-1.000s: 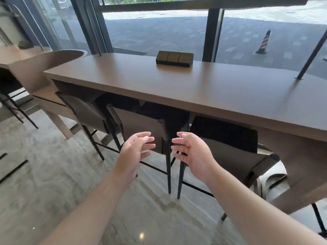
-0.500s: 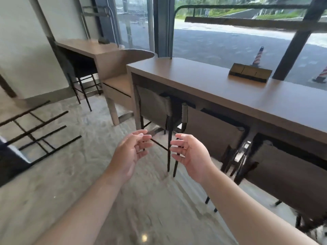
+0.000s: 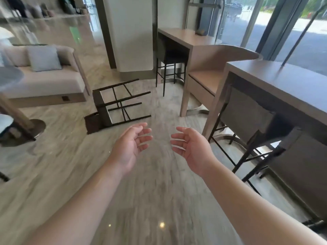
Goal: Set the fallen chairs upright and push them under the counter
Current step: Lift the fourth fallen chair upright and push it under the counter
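Hands: left hand (image 3: 131, 144) and right hand (image 3: 192, 147) hang loosely spread, holding nothing.
Fallen chair (image 3: 113, 106): on its side, well left of the counter (image 3: 283, 82).
Risk: thin legs may slide or twist during lifting.

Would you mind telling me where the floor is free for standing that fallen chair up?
Bare floor lies between the fallen chair and the counter, ahead of both empty hands. It is crowded under the counter, where a tucked chair stands.
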